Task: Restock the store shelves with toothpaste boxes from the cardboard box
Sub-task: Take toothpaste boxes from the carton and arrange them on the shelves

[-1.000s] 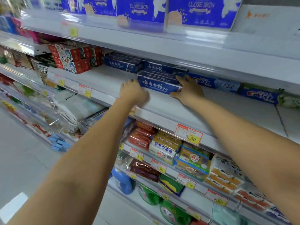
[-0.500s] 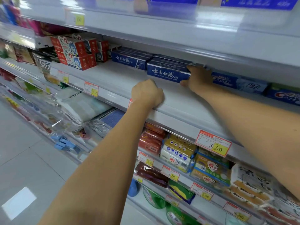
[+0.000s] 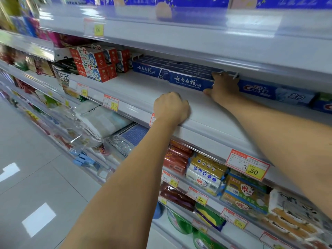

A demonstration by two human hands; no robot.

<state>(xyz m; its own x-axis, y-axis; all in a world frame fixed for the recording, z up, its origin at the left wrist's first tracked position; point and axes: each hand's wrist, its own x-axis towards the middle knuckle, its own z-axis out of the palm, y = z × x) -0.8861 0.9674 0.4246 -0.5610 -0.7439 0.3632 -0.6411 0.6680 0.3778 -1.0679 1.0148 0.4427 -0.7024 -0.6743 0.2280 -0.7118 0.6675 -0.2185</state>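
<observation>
Left grip (image 3: 170, 108) clenched, empty, resting on front edge of white metal shelf (image 3: 136, 94). Right grip (image 3: 224, 87) grasping end of dark-blue cardboard toothpaste box (image 3: 190, 81), in row at shelf rear. I judge this box nearly placed. Supply carton unseen, so remainder unknown.

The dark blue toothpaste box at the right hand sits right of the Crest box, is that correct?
Not quite: the head view shows the dark blue toothpaste box at the right hand sits left of the Crest box.

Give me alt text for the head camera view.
A person's right hand holds the end of stacked dark blue toothpaste boxes at the back of a white store shelf, while the left hand rests curled on its front edge.
</observation>
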